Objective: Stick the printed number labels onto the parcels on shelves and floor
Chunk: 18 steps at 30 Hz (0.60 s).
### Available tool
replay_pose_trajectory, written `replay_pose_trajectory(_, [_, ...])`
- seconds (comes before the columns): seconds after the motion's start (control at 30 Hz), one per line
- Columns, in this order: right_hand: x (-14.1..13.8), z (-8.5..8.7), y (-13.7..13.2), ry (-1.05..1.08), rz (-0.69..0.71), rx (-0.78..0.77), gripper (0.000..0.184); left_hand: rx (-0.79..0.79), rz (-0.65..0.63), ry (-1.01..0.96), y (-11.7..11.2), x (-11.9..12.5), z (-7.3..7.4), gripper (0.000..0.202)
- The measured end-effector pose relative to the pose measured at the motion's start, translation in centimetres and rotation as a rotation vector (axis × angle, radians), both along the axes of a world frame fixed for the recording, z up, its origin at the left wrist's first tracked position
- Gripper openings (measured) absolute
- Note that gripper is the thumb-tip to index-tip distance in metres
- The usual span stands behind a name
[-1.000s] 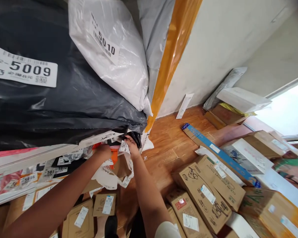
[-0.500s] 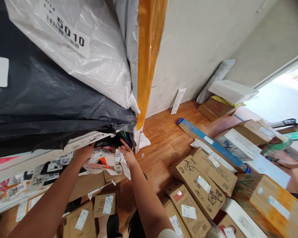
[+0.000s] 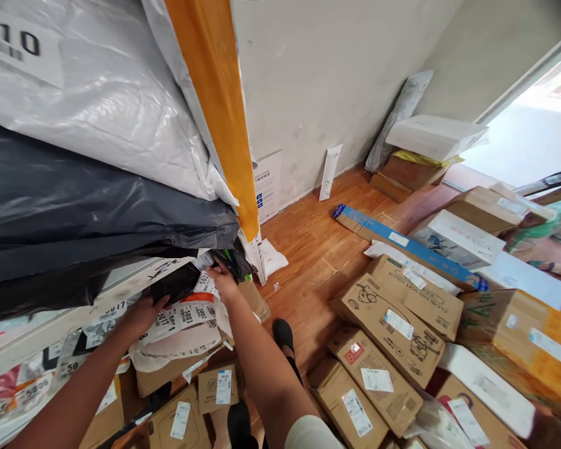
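My left hand (image 3: 143, 315) reaches under the shelf board (image 3: 121, 287), its fingers curled on a pile of white poly bags (image 3: 182, 318) with numbered labels, just below a small black packet (image 3: 171, 284). My right hand (image 3: 222, 279) is closed on the right end of the same pile, at the shelf's corner beside dark bags. Above the board lie a large black parcel bag (image 3: 88, 218) and a large white parcel bag (image 3: 98, 112) with a number label. My fingertips are partly hidden among the bags.
An orange shelf post (image 3: 215, 112) stands by the white wall. Several cardboard boxes (image 3: 393, 324) and a long blue box (image 3: 402, 243) cover the wooden floor (image 3: 318, 262) to the right. Smaller boxes (image 3: 215, 390) sit under the shelf. A black shoe (image 3: 283, 333) shows below.
The view has swung right and down. The pile of white bags has shifted left, further onto the lower shelf; my left hand has moved lower and left, and my right hand stays at the pile's right end.
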State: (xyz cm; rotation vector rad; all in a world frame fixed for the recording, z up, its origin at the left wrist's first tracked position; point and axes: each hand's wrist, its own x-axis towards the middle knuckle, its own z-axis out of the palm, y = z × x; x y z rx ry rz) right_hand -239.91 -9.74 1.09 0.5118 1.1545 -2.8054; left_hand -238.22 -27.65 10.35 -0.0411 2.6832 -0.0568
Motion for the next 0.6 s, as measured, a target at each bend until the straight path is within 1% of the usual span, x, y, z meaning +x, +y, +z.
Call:
replay_pose_trajectory(0.17, [0.3,-1.0,2.0,0.103,0.040,-0.039,0.059,-0.081,-0.056,-0.056,-1.0,0.2,-0.7,0.049])
replay_pose_trajectory(0.37, [0.6,-1.5,2.3,0.191,0.078,-0.040,0.055,-0.182,-0.114,-0.097,-1.7,0.5,-1.6,0.049])
replay_pose_trajectory(0.47, [0.5,-1.9,2.3,0.205,0.102,-0.025,0.058,-0.215,-0.160,-0.117,-1.9,0.7,-1.6,0.051])
replay_pose_trajectory(0.6, [0.5,-2.4,2.2,0.198,0.109,0.003,0.059,-0.248,-0.236,-0.119,-1.6,0.9,-1.1,0.058])
